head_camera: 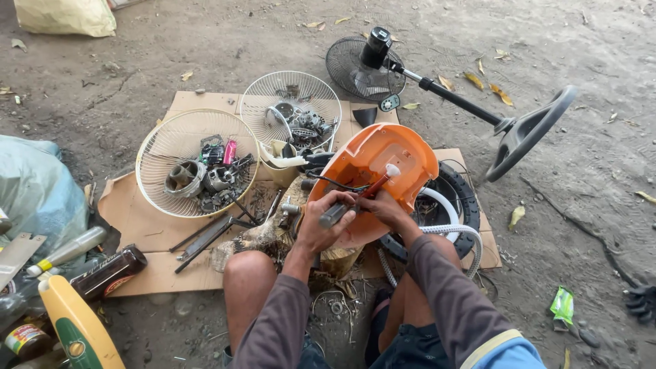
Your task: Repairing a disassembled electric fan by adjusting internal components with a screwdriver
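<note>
**Orange housing being worked on over a stump**

Cardboard is being used as a mat on the dirt ground, with most items lying on it. A pedestal fan is lying on its side on the dirt beyond the cardboard, its round base to the right. Two white wire fan guards are being used as trays: the larger one at left and the smaller one behind it, both filled with small metal parts. An orange plastic housing is being propped upright at centre, on a wooden stump between the person's knees, just in front of a black tyre. A grey-handled tool is being gripped in the left hand, fingers closed around it, against the housing's lower edge. A red-handled screwdriver is being held in the right hand, fingers wrapped on it, tip lying against the housing's face. A brown bottle is lying at lower left.
</note>
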